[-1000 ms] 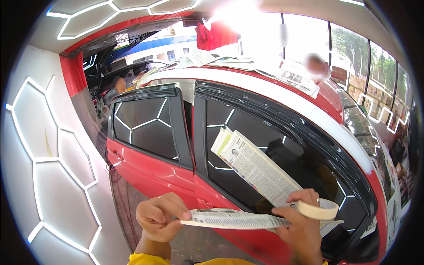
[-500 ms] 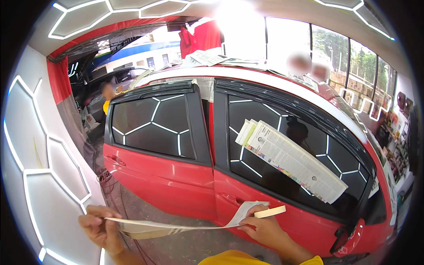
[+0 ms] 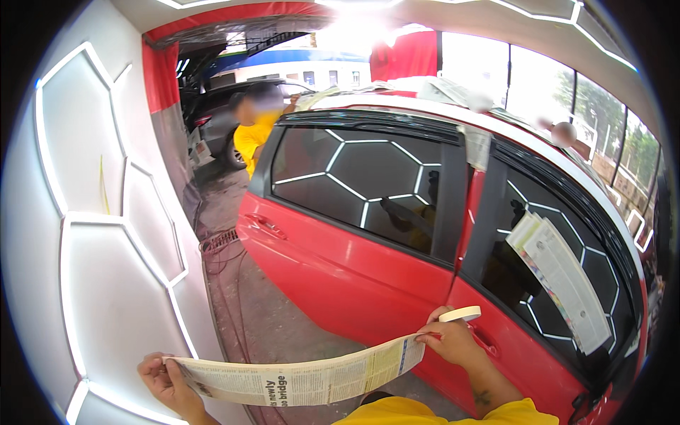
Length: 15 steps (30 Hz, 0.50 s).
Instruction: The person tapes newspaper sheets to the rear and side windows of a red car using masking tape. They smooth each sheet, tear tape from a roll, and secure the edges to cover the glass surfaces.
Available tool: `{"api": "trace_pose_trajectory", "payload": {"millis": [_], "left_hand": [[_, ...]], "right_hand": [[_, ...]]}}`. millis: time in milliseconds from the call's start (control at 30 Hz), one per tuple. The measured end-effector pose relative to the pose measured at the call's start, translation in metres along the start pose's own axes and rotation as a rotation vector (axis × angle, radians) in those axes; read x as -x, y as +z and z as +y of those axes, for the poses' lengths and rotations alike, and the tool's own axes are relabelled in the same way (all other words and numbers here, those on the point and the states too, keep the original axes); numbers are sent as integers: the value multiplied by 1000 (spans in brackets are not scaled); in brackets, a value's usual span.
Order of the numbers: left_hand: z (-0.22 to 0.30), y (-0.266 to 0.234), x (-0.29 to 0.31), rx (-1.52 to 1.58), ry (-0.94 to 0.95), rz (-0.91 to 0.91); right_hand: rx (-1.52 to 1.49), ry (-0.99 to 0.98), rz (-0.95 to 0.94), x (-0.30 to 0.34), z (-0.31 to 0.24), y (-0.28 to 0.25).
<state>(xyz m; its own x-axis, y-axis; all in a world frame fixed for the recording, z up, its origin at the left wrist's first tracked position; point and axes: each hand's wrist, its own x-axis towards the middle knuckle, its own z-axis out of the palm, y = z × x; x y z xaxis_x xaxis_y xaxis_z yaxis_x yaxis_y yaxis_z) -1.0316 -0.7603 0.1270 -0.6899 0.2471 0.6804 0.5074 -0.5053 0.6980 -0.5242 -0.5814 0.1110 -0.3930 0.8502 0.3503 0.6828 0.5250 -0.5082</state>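
Note:
A long strip of newspaper is stretched between my hands, its printed side facing me. My left hand pinches its left end near the white wall. At the other end, my right hand grips the paper, and a roll of cream masking tape sits on that same hand. Before me stands a red car with dark windows; its rear door is ajar, close behind the paper. Folded newspaper sheets lie against the front door's window, to the right of my right hand.
A white wall with glowing hexagon light strips rises at the left. Cables run over the floor beside it. A person in a yellow shirt stands at the car's rear. More newspaper covers parts of the roof.
My view has swung left toward the car's rear door. The newspaper strip has turned from nearly edge-on to showing its printed face. Both hands keep their hold. The other person appears larger.

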Motion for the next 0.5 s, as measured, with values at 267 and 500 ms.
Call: {"api": "trace_pose_trajectory", "payload": {"millis": [267,500], "left_hand": [[-167,34,-75,18,-436,-65],[-295,87,-196,-865,-291,-307]], "right_hand": [[-405,3,150,-187,22,59],[-543,-88,174,-375,-18,115]]}}
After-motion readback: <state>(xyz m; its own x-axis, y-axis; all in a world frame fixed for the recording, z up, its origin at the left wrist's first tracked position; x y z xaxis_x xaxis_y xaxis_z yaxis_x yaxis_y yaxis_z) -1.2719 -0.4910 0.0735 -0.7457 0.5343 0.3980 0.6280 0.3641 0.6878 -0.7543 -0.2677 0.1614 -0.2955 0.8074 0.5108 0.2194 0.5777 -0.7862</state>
